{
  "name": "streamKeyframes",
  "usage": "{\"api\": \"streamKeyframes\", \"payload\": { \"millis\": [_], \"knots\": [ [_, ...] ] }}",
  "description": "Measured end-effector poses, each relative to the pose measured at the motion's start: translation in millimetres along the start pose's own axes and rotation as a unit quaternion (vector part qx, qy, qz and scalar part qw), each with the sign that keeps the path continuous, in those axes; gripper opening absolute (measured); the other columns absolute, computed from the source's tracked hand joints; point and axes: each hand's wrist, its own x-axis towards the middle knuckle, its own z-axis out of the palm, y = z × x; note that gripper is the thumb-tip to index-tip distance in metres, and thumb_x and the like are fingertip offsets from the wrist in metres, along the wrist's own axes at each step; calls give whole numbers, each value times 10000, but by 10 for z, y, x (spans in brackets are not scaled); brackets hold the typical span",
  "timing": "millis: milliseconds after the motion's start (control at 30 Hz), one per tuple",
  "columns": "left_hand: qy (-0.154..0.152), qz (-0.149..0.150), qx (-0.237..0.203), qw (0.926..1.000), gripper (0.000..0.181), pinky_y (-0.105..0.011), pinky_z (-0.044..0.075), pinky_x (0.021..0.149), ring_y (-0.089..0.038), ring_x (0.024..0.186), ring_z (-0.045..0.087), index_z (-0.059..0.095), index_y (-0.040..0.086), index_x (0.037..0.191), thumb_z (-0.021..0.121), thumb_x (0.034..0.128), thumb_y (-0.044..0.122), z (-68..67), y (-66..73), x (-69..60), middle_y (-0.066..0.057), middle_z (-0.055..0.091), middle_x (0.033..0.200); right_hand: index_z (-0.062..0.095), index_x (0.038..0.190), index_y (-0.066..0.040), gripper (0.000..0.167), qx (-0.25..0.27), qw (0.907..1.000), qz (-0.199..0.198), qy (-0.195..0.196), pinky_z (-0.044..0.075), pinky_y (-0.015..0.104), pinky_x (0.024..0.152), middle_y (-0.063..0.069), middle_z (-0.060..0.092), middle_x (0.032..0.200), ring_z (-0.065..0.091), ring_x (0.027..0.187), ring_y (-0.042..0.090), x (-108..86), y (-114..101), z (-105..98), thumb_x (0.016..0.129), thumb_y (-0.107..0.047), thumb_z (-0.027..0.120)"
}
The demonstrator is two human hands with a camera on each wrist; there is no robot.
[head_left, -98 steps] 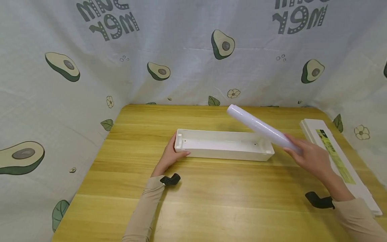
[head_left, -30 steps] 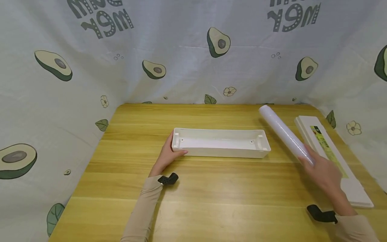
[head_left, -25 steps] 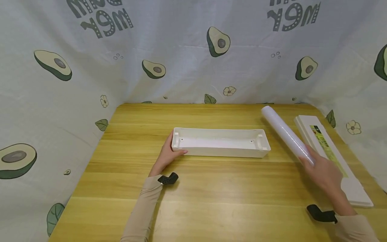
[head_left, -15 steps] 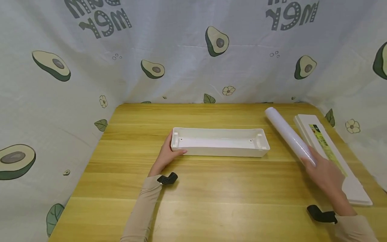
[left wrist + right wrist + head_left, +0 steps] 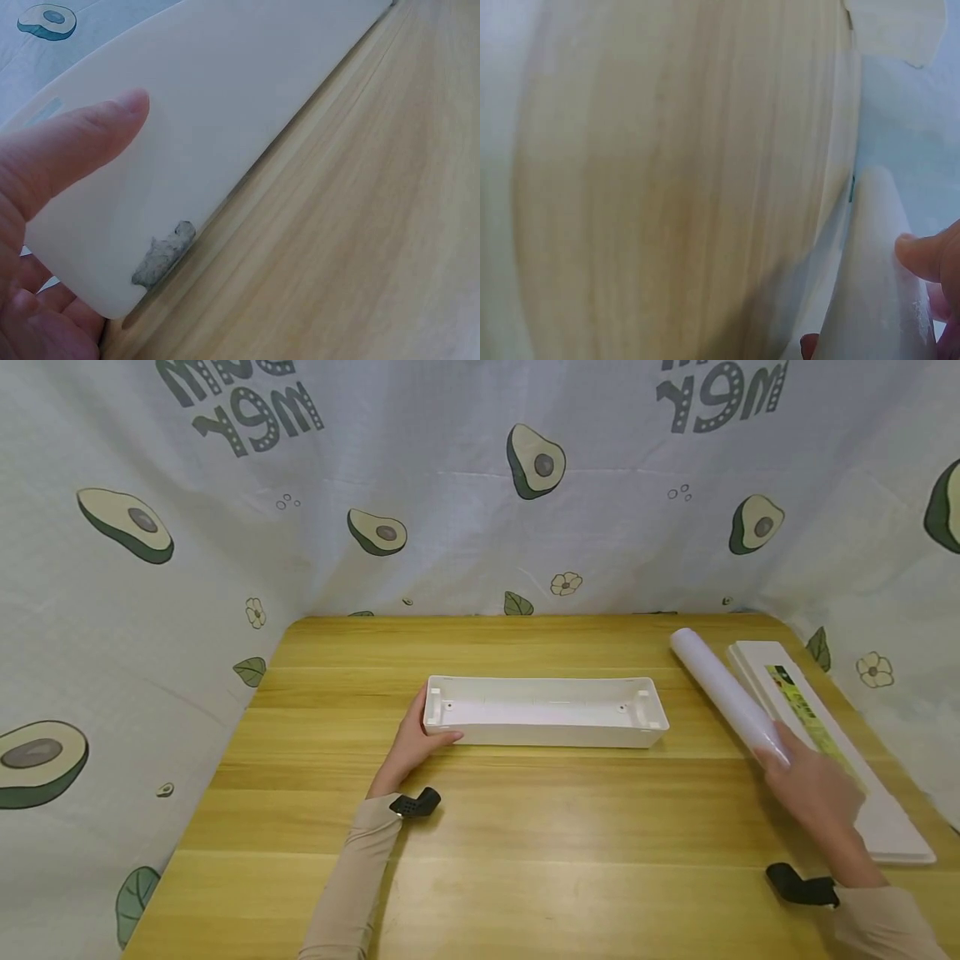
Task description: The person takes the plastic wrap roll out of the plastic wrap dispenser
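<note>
An open, long white box [image 5: 555,737], like a cling film dispenser base, lies crosswise on the wooden table, with its hollow facing up. My left hand [image 5: 411,745] grips its left end, thumb along the front wall [image 5: 187,97] and fingers round the end, partly hidden. On the right, my right hand [image 5: 813,785] holds the near end of a shiny, whitish roll of plastic wrap [image 5: 723,689]. In the right wrist view, the thumb presses the side of the wrap roll [image 5: 877,277]. The roll slants away to the far left, apart from the box.
A flat white lid-like piece [image 5: 892,822] with a yellow-green label [image 5: 806,706] lies along the table's right side, partly behind my right hand. The wooden table [image 5: 525,860] ends at a hanging white cloth [image 5: 450,460] printed with avocados. A grey patch [image 5: 163,255] marks the box's lower edge.
The plastic wrap roll, held in my right hand, has moved right from over the box's right end to beside the labelled white piece. My left hand keeps its grip on the box.
</note>
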Motion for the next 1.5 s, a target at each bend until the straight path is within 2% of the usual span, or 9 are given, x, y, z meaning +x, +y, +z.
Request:
{"api": "streamKeyframes", "payload": {
  "millis": [200, 333, 567, 867, 1033, 1333, 1500],
  "knots": [
    [-7, -21, 7, 10000, 1009, -435, 268, 1131, -317, 1346, 350, 104, 148, 1521, 755, 757, 52, -9, -12, -7, -138, 287, 1520, 193, 1483, -60, 687, -44, 9998, 117, -183, 321, 407, 477, 463, 418, 1188, 516, 789, 541, 16, 49, -9, 960, -468, 374],
    [29, -61, -1, 10000, 1011, -436, 256, 1140, -312, 1355, 338, 106, 153, 1521, 758, 755, 54, -22, -17, -19, -127, 274, 1528, 208, 1479, -59, 685, -74, 9998, 129, -163, 320, 415, 468, 470, 424, 1160, 518, 751, 536, 28, 61, 10, 955, -464, 387],
    [190, 146, 66, 9997, 1032, -447, 289, 1118, -281, 1330, 371, 120, 240, 1516, 785, 740, 102, -31, -308, 87, -75, 307, 1511, 209, 1480, -71, 683, -125, 9997, 133, -144, 321, 426, 459, 475, 419, 1159, 512, 733, 561, 38, 51, 26, 955, -470, 387],
    [203, 320, 69, 9993, 1017, -464, 339, 1078, -292, 1286, 418, 140, 261, 1512, 791, 741, 137, -3, -302, 126, -83, 360, 1475, 195, 1474, -36, 698, -292, 9992, -162, -224, 340, 426, 447, 472, 445, 1108, 506, 668, 514, 66, 24, -36, 967, -476, 384],
    [203, 243, 7, 9995, 1009, -454, 324, 1093, -290, 1303, 405, 145, 245, 1512, 785, 743, 111, -12, -292, 114, -79, 346, 1485, 198, 1463, -11, 698, -339, 9980, -335, -407, 335, 408, 423, 475, 477, 1010, 512, 608, 460, 101, 21, -19, 973, -475, 376],
    [155, 115, 32, 9998, 991, -464, 290, 1113, -335, 1326, 367, 114, 114, 1518, 750, 760, 45, -57, -56, -44, -165, 303, 1506, 268, 1394, 59, 665, -429, 9964, -558, -464, 345, 416, 417, 454, 509, 942, 530, 627, 478, 154, -30, -1, 965, -421, 436],
    [232, 169, 139, 9995, 993, -456, 287, 1111, -323, 1317, 377, 126, 162, 1518, 757, 759, 56, -83, -169, -37, -138, 317, 1501, 182, 1418, 97, 743, -413, 9961, -415, -661, 361, 429, 437, 464, 487, 953, 531, 644, 463, 168, -106, -25, 954, -421, 443]
  ]
}}
